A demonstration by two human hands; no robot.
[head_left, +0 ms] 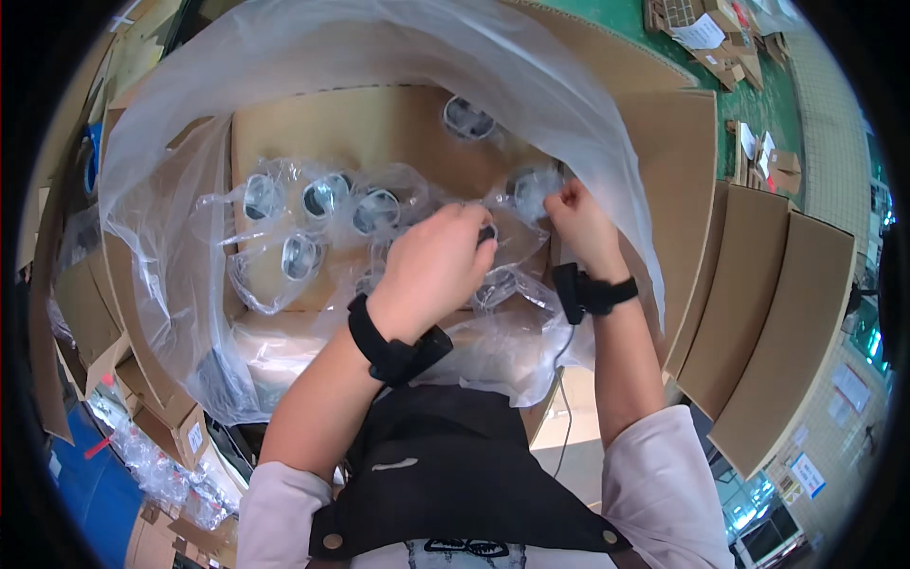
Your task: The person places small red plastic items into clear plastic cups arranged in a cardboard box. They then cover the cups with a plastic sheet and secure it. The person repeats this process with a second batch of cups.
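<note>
Both my hands reach into a large cardboard box [697, 171] lined with a translucent plastic bag [607, 123]. My left hand [436, 266] is closed, and the dark rim of a small round part [486, 233] shows at its fingertips; most of that part is hidden. To its right, my right hand [580, 223] is pinched at the edge of a clear plastic bag [536, 190] that has a round part inside. Several silver and dark round parts, such as one bagged part [376, 211] and another bagged part [301, 256], lie on the cardboard inside the box.
One round part [468, 117] lies farther back in the box, partly under the liner. Cardboard flaps [777, 313] fold out on the right. A thin cable [567, 398] hangs from my right wrist strap. Crumpled clear plastic [156, 465] and cartons sit at the lower left.
</note>
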